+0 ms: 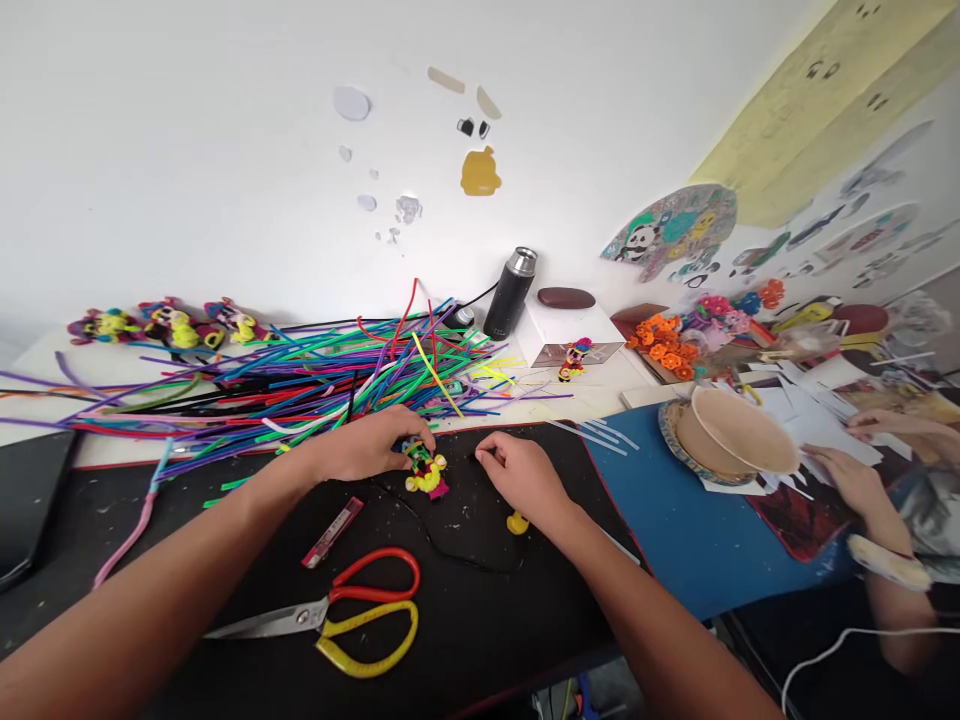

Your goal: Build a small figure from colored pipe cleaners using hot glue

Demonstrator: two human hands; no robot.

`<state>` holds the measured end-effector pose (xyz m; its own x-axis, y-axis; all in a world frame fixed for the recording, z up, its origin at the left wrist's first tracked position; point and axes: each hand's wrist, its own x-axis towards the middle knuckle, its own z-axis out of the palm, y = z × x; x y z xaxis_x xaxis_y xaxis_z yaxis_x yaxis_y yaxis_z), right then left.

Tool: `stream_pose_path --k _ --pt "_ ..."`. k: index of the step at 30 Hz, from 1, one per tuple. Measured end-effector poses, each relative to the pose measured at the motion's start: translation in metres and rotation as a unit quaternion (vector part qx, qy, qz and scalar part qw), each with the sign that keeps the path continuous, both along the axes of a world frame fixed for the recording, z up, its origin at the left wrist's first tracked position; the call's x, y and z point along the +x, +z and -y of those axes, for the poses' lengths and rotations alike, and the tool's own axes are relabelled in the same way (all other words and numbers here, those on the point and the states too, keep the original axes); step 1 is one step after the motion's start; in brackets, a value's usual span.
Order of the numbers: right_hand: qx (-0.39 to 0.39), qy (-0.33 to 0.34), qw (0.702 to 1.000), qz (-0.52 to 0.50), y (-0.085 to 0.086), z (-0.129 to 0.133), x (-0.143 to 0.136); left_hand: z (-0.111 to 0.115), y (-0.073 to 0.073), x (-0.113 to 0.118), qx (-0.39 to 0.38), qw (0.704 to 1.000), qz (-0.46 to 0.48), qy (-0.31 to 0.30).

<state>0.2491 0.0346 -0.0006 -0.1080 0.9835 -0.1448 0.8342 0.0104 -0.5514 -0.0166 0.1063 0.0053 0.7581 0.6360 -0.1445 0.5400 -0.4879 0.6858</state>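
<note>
My left hand (382, 443) is closed on a small pipe-cleaner doll (427, 480) with yellow, green and magenta parts, held just over the black mat (450, 630). Thumb and forefinger of my right hand (521, 475) are pinched together to the right of the doll. A tiny dark bit shows at those fingertips, too small to name. Below the right wrist lies a small yellow piece (517, 523). Scissors (330, 615) with one red and one yellow handle rest nearer to me, beside a narrow red-and-white packet (332, 532). A thin black cord (450, 553) curves across the mat.
Many coloured pipe cleaners (352, 370) are heaped behind my hands. Several finished dolls (176, 325) lie at the back left; another doll (576, 358) stands by a white box (566, 335). A black flask (511, 292) leans nearby. At right, a co-worker's hands (855, 480) are near a beige bowl (742, 430).
</note>
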Motion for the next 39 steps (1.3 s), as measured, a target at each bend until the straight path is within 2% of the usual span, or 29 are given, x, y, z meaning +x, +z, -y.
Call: stream_pose_path --k 4,8,11,16,19,22,24,26,28,29,33,39 --pt "0.001 0.031 0.997 0.073 0.003 -0.004 -0.005 0.004 0.002 -0.006 0.015 0.999 0.026 0.021" --pt "-0.009 0.043 0.992 0.12 0.002 -0.004 -0.008 0.015 0.008 -0.016 0.061 0.991 0.069 0.096" --pt "-0.018 0.046 0.989 0.137 0.001 -0.005 -0.01 0.028 0.012 -0.023 0.066 0.984 0.092 0.138" --pt "-0.013 0.049 0.989 0.141 -0.006 -0.003 -0.01 0.051 0.024 -0.029 0.052 0.98 0.116 0.154" --pt "0.008 0.036 0.996 0.079 -0.011 0.0 -0.008 0.065 0.029 -0.028 0.055 0.976 0.128 0.165" --pt "-0.011 0.008 0.995 -0.101 -0.012 0.007 -0.007 0.08 0.029 -0.021 0.044 0.971 0.141 0.189" --pt "-0.08 -0.017 0.961 -0.263 -0.009 0.015 -0.01 0.09 0.028 -0.013 0.022 0.97 0.142 0.198" --pt "-0.157 -0.047 0.9 -0.403 -0.003 0.025 -0.016 0.1 0.025 -0.003 -0.012 0.97 0.14 0.2" --pt "-0.201 -0.071 0.844 -0.493 0.002 0.036 -0.023 0.108 0.022 0.008 -0.034 0.967 0.152 0.199" --pt "-0.206 -0.08 0.828 -0.515 0.004 0.04 -0.027 0.111 0.021 0.013 -0.042 0.967 0.155 0.2" --pt "-0.217 -0.099 0.785 -0.571 0.006 0.053 -0.04 0.115 0.019 0.026 -0.041 0.959 0.164 0.225" --pt "-0.229 -0.103 0.749 -0.613 0.003 0.06 -0.047 0.115 0.02 0.027 -0.028 0.957 0.164 0.239"
